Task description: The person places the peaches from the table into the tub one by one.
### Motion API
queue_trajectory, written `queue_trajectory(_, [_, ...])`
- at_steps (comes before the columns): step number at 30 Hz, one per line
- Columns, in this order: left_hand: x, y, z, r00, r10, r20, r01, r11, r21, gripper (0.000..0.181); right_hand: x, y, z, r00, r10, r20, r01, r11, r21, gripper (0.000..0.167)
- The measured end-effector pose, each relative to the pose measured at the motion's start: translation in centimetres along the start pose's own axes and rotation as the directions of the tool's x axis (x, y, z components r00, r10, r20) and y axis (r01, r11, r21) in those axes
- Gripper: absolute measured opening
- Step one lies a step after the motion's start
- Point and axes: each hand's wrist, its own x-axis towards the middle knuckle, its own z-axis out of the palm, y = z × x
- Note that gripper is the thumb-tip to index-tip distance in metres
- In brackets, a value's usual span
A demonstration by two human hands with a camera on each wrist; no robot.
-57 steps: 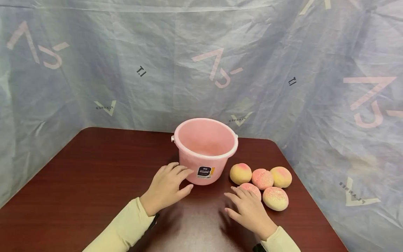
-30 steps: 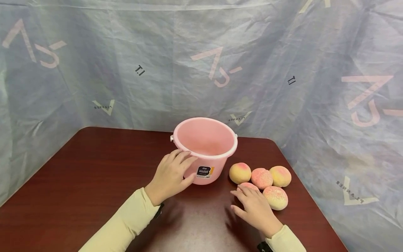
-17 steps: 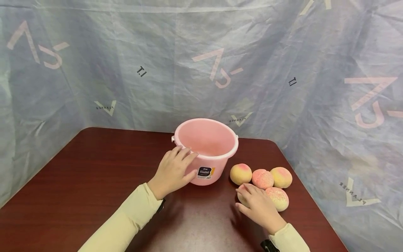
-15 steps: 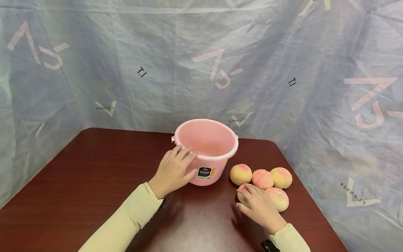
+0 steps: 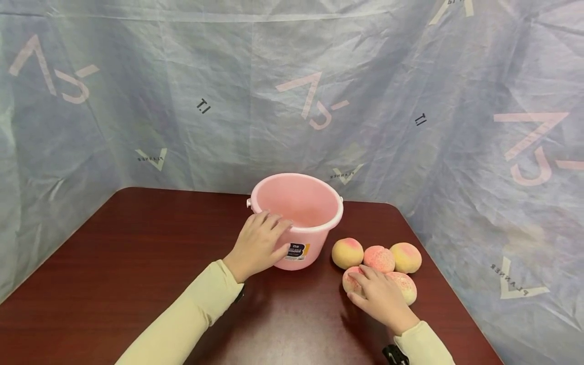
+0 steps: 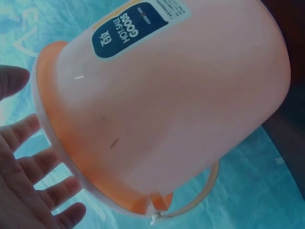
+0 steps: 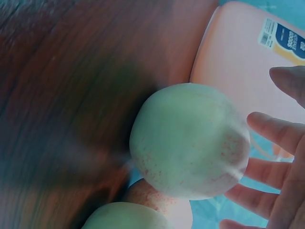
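A pink bucket (image 5: 315, 241) stands upright on the table, its label facing me. My left hand (image 5: 257, 246) is at its near left rim, fingers spread; in the left wrist view the fingertips of the left hand (image 6: 33, 176) are at the rim, the thumb apart from it. My right hand (image 5: 383, 296) is over the nearest peach (image 5: 351, 280), fingers loosely spread. In the right wrist view the fingers of the right hand (image 7: 281, 176) are beside that peach (image 7: 190, 140), not curled round it; whether they touch it I cannot tell.
More peaches lie close together at the right: a yellow one (image 5: 348, 253) beside the bucket, a pink one (image 5: 379, 259), another yellow one (image 5: 406, 257) and one partly behind my right hand (image 5: 405, 286). A grey printed sheet (image 5: 182, 101) hangs behind the dark red table (image 5: 137, 253).
My left hand has moved up and right from the bucket's side to its rim. My right hand has shifted right, over the nearest peach. Bucket and peaches have stayed in place.
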Motion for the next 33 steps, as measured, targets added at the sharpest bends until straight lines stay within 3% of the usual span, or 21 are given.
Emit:
queue_trajectory(9, [0.4,0.1,0.5,1.000,0.000,0.020,-0.001,0.999,0.044,0.032,0.1,0.7,-0.4,0.997,-0.023,0.067,0.017,0.997,0.077,0.047])
queue_trajectory(18, [0.7,-0.2,0.9,0.989,0.073,-0.126,-0.063,0.994,0.087,0.018,0.7,1.0,-0.2,0.993,-0.089,0.071,0.084,0.994,0.070,0.054])
queue_trajectory(26, [0.0,-0.4,-0.2,0.985,0.122,-0.122,-0.113,0.990,0.081,0.018,1.3,1.0,0.2,0.987,-0.107,0.121,0.102,0.994,0.049,0.056])
queue_trajectory(33, [-0.9,-0.2,-1.2,0.977,0.178,-0.117,-0.173,0.984,0.053,0.019,1.9,1.0,0.1,0.979,-0.067,0.194,0.056,0.997,0.060,0.055])
